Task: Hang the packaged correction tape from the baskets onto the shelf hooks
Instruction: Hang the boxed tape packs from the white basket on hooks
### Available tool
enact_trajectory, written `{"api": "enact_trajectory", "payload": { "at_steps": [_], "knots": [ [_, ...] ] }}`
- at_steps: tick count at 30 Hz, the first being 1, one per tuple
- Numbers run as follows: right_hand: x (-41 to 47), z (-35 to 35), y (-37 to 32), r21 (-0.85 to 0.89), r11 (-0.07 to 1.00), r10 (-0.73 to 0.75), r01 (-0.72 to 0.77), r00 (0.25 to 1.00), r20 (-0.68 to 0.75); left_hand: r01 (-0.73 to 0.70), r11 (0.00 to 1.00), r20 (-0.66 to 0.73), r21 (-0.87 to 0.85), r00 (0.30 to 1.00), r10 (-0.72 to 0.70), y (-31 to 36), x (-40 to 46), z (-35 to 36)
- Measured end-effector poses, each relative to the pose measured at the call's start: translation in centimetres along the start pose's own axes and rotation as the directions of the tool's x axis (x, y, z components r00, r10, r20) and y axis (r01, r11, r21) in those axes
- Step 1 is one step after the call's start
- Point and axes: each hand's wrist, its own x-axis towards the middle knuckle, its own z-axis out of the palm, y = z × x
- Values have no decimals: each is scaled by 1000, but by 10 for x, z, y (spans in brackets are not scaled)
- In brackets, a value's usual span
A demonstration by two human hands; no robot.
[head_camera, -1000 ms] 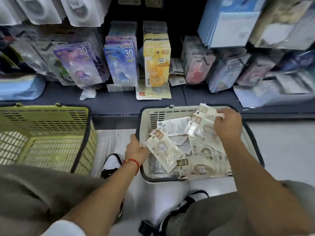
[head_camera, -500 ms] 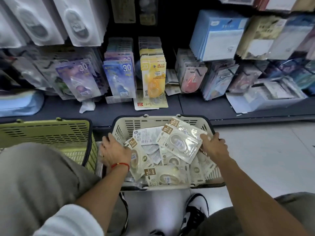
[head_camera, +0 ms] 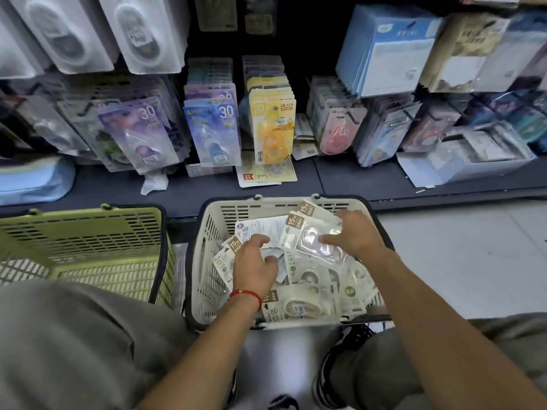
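Note:
A cream basket [head_camera: 207,232] on the floor holds several white correction tape packs [head_camera: 299,306] with brown "15M" labels. My left hand [head_camera: 254,267], with a red string at the wrist, reaches into the basket and grips one pack [head_camera: 233,245] that runs under its fingers. My right hand [head_camera: 358,235] holds a small stack of packs [head_camera: 307,238] at the basket's far right, thumb lying on the clear blister. Above the basket, shelf hooks carry purple [head_camera: 142,134], blue [head_camera: 216,128] and yellow [head_camera: 272,125] tape packs.
A green basket [head_camera: 88,232] stands to the left of the cream one with nothing visible inside. A loose pack [head_camera: 266,176] lies flat on the dark shelf board. My knees and shoes frame the baskets. Light floor lies to the right.
The view has tilted up toward the shelf. My left hand has moved from the basket's left rim in over the packs. My right hand has shifted the stack toward the far right corner.

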Motion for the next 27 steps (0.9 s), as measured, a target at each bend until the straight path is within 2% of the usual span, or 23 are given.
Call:
{"api": "enact_trajectory", "payload": {
  "at_steps": [3, 6, 9, 12, 14, 16, 17, 18, 20, 22, 23, 24, 25, 27],
  "knots": [
    [10, -17, 5, 177, 984, -29, 15, 997, 74, 89, 981, -48, -172, 994, -99, 8, 12, 2],
    [17, -25, 17, 291, 956, -30, 16, 999, 44, 142, 939, -58, -314, 984, -168, 17, 21, 10],
    [21, -30, 19, 594, 805, -20, -13, 999, 48, 197, 881, 30, -431, 978, -204, 32, 29, 20],
    [22, -32, 4, 793, 609, -39, -25, 997, 61, 341, 736, 202, -584, 940, -276, 54, 37, 21],
    [20, -33, -10, 865, 500, -101, -43, 989, 108, 383, 618, 319, -686, 922, -218, 65, 41, 18],
    [16, -32, -19, 891, 449, -144, -75, 978, 154, 387, 515, 369, -765, 918, -143, 69, 46, 12],
    [14, -31, -22, 884, 459, -144, -86, 975, 169, 375, 479, 363, -793, 924, -123, 69, 48, 8],
    [11, -30, -24, 864, 495, -136, -90, 974, 179, 358, 480, 344, -801, 931, -120, 68, 50, 3],
    [7, -30, -29, 772, 634, -73, -42, 991, 113, 314, 560, 279, -767, 949, -149, 64, 50, -9],
    [11, -36, -33, 617, 785, 23, 51, 993, -112, 272, 621, 204, -735, 962, -179, 54, 48, -22],
    [12, -41, -34, 558, 826, 66, 73, 972, -225, 248, 632, 167, -734, 968, -186, 49, 45, -30],
    [14, -46, -34, 582, 808, 97, 85, 957, -274, 223, 643, 127, -733, 973, -192, 45, 43, -38],
    [14, -50, -36, 686, 722, 113, 88, 964, -243, 199, 654, 87, -729, 976, -201, 42, 40, -45],
    [12, -52, -44, 855, 518, 64, 31, 995, -75, 175, 657, 42, -733, 976, -214, 40, 37, -56]
  ]
}}
